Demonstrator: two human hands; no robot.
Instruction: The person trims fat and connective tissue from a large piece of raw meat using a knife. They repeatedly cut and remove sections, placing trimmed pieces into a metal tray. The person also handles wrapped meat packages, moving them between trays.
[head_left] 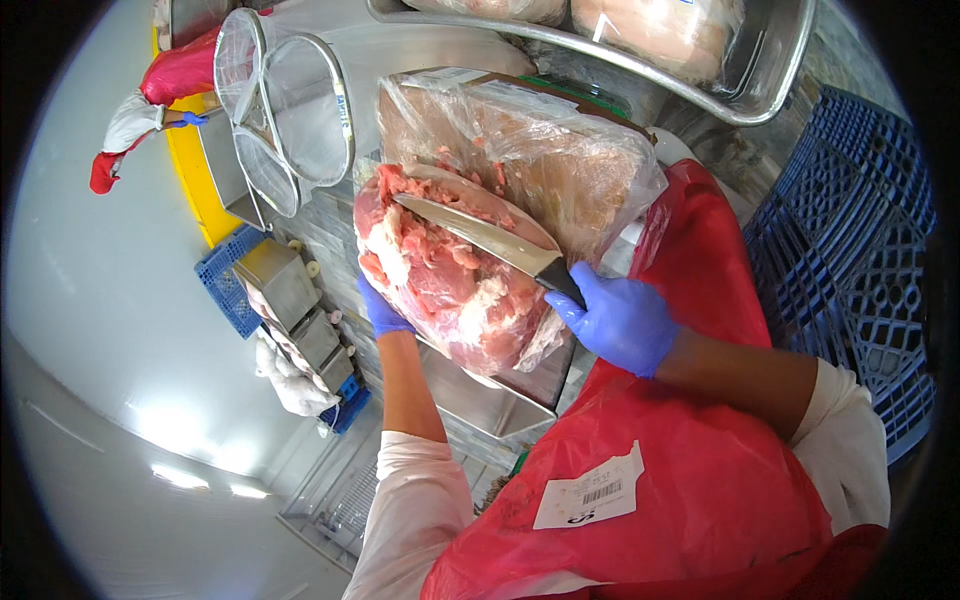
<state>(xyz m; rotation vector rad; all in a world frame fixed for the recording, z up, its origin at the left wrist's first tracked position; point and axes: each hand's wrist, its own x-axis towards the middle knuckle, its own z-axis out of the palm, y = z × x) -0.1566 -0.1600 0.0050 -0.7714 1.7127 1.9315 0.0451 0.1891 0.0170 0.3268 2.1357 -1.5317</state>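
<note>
Past our red apron (700, 450), our right hand (622, 318) holds the knife (482, 235) by its black handle (561, 278), blade across the big meat (430, 275). Our left hand (382, 308) is against the meat's left side (fingers hidden, so we can't tell its grip). Farther off is a metal tray (655, 82).

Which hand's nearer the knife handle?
Right. The right hand grips the knife handle; the left hand is away from it, at the lower-left edge of the meat.
</note>
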